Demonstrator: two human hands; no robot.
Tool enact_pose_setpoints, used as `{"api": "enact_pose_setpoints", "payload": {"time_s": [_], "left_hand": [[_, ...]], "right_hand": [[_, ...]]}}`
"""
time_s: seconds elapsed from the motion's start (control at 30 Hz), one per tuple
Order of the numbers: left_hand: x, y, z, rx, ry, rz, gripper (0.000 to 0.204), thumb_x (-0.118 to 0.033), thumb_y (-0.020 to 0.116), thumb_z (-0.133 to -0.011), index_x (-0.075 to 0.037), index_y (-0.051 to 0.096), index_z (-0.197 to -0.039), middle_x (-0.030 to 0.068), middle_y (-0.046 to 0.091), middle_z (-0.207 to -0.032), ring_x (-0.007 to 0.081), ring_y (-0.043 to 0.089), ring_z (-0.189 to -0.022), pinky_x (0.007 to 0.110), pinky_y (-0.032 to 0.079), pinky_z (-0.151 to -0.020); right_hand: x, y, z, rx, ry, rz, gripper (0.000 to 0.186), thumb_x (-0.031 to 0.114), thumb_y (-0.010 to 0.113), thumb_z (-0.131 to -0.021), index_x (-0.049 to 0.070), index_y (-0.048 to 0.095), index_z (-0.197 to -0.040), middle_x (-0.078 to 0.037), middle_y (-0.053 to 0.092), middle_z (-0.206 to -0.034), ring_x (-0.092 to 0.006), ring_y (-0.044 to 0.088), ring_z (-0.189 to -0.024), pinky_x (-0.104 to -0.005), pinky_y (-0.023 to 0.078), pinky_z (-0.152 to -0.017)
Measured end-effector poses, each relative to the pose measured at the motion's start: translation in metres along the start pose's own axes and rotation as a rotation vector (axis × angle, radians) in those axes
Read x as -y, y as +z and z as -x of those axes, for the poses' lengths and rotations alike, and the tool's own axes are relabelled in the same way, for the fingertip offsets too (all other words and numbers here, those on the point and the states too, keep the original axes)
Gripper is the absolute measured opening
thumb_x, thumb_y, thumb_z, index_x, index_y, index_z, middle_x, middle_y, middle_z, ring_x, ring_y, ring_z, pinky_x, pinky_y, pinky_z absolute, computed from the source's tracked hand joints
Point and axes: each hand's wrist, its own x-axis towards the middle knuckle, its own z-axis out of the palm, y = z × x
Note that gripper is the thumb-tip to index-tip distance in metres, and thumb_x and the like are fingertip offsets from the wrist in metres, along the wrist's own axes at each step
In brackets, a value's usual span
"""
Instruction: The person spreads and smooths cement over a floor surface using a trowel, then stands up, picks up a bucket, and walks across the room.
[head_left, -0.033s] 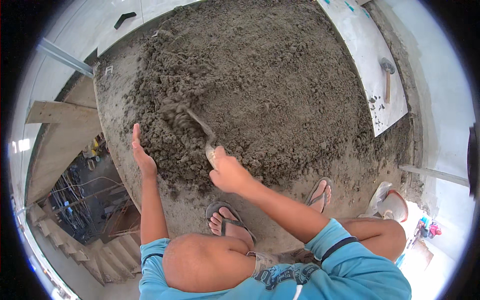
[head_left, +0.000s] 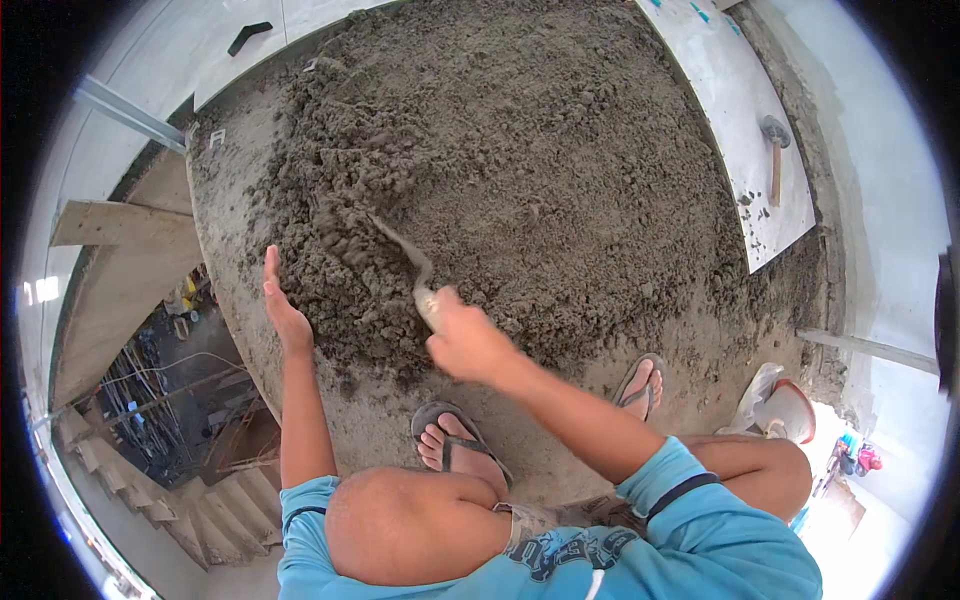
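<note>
My right hand (head_left: pixel 467 340) is closed around the handle of a trowel (head_left: pixel 402 243), whose narrow, mortar-smeared blade reaches forward and left. The blade's edge meets the damp grey mortar (head_left: pixel 560 170), a crumbly bed that is rougher and piled in clumps on the left. At the left border of that mortar, my left hand (head_left: pixel 287 312) is held up with its fingers stretched out, holding nothing. Its palm faces the heap, and I cannot tell whether it touches it.
Left of me the floor edge drops to a stairwell with concrete steps (head_left: pixel 225 515). A large pale tile (head_left: pixel 735 110) lies at the right, bearing a rubber mallet (head_left: pixel 775 155). A bucket (head_left: pixel 787 412) stands at lower right. My sandalled feet flank the mortar's near edge.
My right hand and the trowel have shifted slightly to the right, and the clumps by the blade look a little rearranged. My left hand is almost still.
</note>
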Motion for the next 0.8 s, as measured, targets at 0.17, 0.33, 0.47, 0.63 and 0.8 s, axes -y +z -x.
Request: {"api": "enact_pose_setpoints", "payload": {"time_s": [0.17, 0.33, 0.47, 0.63, 0.8], "left_hand": [[0.001, -0.015, 0.001, -0.028, -0.026, -0.001, 0.066, -0.046, 0.017, -0.104, 0.002, 0.036, -0.144, 0.0158, 0.038, -0.149, 0.0292, 0.033, -0.140, 0.041, 0.021, -0.116], [-0.003, 0.000, -0.001, -0.013, -0.016, -0.032, 0.063, -0.043, 0.018, -0.104, 0.003, 0.036, -0.144, 0.0173, 0.037, -0.149, 0.0298, 0.032, -0.140, 0.040, 0.022, -0.116], [0.000, -0.015, -0.004, -0.067, -0.057, -0.006, 0.064, -0.044, 0.018, -0.104, 0.002, 0.035, -0.145, 0.0173, 0.036, -0.149, 0.0304, 0.031, -0.140, 0.041, 0.021, -0.116], [0.002, -0.001, -0.011, -0.054, -0.059, 0.034, 0.065, -0.045, 0.018, -0.104, 0.002, 0.035, -0.145, 0.0172, 0.037, -0.149, 0.0308, 0.031, -0.140, 0.041, 0.020, -0.116], [0.006, -0.017, -0.011, -0.071, -0.049, 0.037, 0.065, -0.046, 0.016, -0.104, 0.001, 0.035, -0.145, 0.0168, 0.036, -0.150, 0.0294, 0.031, -0.141, 0.041, 0.019, -0.116]], "right_hand": [[-0.061, -0.092, 0.022, -0.455, 0.062, -0.021, 0.035, 0.013, 0.056, -0.080, 0.001, 0.043, -0.111, -0.026, 0.064, -0.088, -0.0440, 0.065, -0.080, -0.0488, 0.052, -0.071], [-0.114, -0.071, 0.012, -0.484, 0.267, 0.141, 0.043, 0.015, 0.059, -0.080, -0.003, 0.037, -0.113, -0.029, 0.063, -0.094, -0.0443, 0.065, -0.081, -0.0483, 0.052, -0.072], [-0.053, -0.006, 0.023, -0.248, 0.211, -0.034, 0.049, 0.014, 0.059, -0.078, -0.005, 0.032, -0.115, -0.036, 0.061, -0.094, -0.0511, 0.062, -0.087, -0.0514, 0.051, -0.078], [-0.019, 0.030, 0.019, -0.078, 0.110, -0.077, 0.046, 0.012, 0.057, -0.079, -0.008, 0.032, -0.112, -0.040, 0.059, -0.087, -0.0543, 0.060, -0.090, -0.0550, 0.048, -0.081], [-0.040, -0.057, 0.016, -0.098, -0.023, 0.100, 0.037, 0.010, 0.056, -0.080, -0.001, 0.038, -0.110, -0.032, 0.062, -0.087, -0.0515, 0.060, -0.086, -0.0532, 0.049, -0.075]]}}
